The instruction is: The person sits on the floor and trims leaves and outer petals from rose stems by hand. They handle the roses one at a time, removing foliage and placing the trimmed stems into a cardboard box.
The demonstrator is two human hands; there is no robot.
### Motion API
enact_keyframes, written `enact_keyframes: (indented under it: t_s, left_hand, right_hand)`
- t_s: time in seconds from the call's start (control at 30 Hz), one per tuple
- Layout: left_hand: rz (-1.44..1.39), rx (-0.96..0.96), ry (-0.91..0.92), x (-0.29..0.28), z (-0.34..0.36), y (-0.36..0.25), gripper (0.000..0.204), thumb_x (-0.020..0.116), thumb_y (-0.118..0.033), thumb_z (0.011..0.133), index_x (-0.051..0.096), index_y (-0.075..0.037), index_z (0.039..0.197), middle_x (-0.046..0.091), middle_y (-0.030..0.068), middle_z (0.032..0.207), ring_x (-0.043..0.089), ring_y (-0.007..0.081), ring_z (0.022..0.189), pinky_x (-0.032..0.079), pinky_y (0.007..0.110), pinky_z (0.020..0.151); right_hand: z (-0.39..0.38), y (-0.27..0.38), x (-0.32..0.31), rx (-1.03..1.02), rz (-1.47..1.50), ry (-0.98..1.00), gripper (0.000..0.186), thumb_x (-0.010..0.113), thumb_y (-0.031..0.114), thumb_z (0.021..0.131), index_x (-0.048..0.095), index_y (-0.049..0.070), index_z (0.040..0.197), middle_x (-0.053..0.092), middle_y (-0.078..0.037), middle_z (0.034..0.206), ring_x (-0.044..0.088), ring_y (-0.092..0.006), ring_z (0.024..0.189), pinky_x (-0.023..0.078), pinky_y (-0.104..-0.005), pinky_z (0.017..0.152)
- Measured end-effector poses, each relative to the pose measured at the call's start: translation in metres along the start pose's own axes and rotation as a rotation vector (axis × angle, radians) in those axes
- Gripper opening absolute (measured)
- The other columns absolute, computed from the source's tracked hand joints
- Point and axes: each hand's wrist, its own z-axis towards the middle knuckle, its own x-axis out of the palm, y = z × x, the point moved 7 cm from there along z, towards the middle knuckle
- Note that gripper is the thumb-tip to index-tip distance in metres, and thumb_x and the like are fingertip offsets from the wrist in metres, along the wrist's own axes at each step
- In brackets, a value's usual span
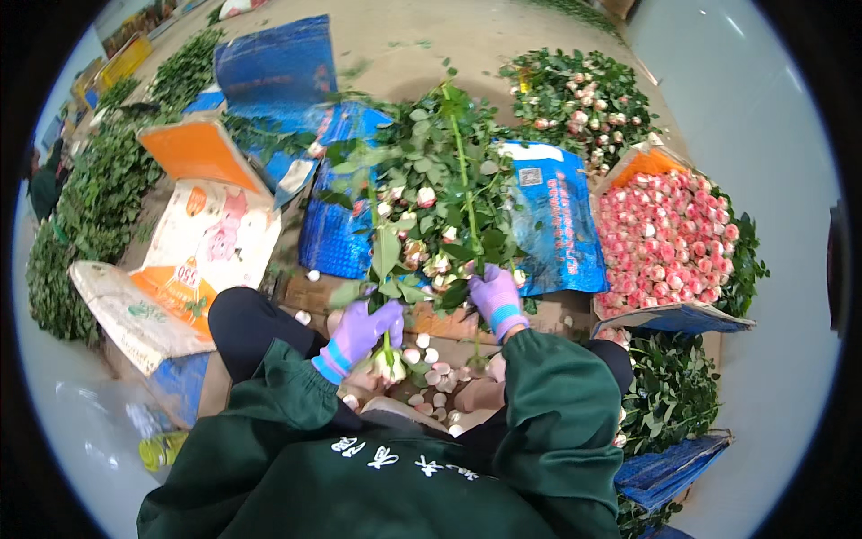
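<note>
My left hand [366, 329], in a purple glove, grips a single rose stem just above its pale bloom [389, 366], which hangs head-down over my lap. In a matching glove, my right hand [495, 297] clasps the lower part of a tall leafy rose stem [461, 171] that rises upright from a loose bunch of pale pink roses [422, 238]. That bunch lies on a blue sheet [557, 225] in front of me. Loose pale petals [435, 373] are scattered between my knees.
A dense pile of pink roses [669, 238] lies at my right on blue wrapping. More roses [584, 103] lie farther back. Flattened orange-and-white cardboard [193, 242] and green foliage heaps [90, 207] are at my left. A yellow bottle [162, 449] lies near my left side.
</note>
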Motion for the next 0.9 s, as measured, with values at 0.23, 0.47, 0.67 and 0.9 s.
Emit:
enact_keyframes:
  t_s: [0.23, 0.47, 0.67, 0.9]
  left_hand:
    - [-0.215, 0.265, -0.228, -0.019, -0.031, -0.058, 0.022, 0.047, -0.010, 0.090, 0.050, 0.003, 0.108, 0.059, 0.0124, 0.072, 0.060, 0.0215, 0.066, 0.048, 0.031, 0.062]
    - [-0.023, 0.272, -0.218, -0.082, -0.011, -0.129, 0.030, 0.045, -0.024, 0.094, 0.054, 0.000, 0.108, 0.062, 0.0083, 0.091, 0.061, 0.0121, 0.073, 0.047, 0.021, 0.056]
    - [0.178, 0.264, -0.239, -0.129, 0.031, -0.137, 0.031, 0.043, -0.021, 0.093, 0.052, 0.001, 0.113, 0.064, 0.0103, 0.091, 0.058, 0.0075, 0.061, 0.043, 0.016, 0.047]
    - [0.240, 0.075, -0.387, -0.145, 0.055, -0.128, 0.037, 0.042, -0.022, 0.096, 0.046, 0.000, 0.125, 0.064, 0.0062, 0.086, 0.054, 0.0038, 0.058, 0.040, 0.013, 0.046]
  right_hand:
    - [0.008, -0.051, -0.015, 0.141, -0.749, 0.032, 0.021, 0.054, 0.019, 0.080, 0.062, 0.012, 0.098, 0.063, -0.017, 0.097, 0.060, -0.0342, 0.090, 0.048, -0.0430, 0.076]
    - [-0.022, -0.086, 0.067, 0.071, -0.990, 0.337, 0.029, 0.050, 0.013, 0.083, 0.061, 0.020, 0.109, 0.062, -0.010, 0.106, 0.059, -0.0284, 0.099, 0.047, -0.0452, 0.077]
    - [-0.030, -0.068, 0.156, -0.035, -1.004, 0.478, 0.023, 0.051, 0.013, 0.081, 0.066, 0.013, 0.100, 0.065, -0.011, 0.097, 0.062, -0.0277, 0.091, 0.048, -0.0422, 0.069]
    - [-0.023, -0.075, 0.200, -0.154, -1.034, 0.528, 0.037, 0.078, 0.038, 0.055, 0.068, 0.010, 0.077, 0.065, -0.006, 0.077, 0.064, -0.0239, 0.074, 0.048, -0.0377, 0.060]
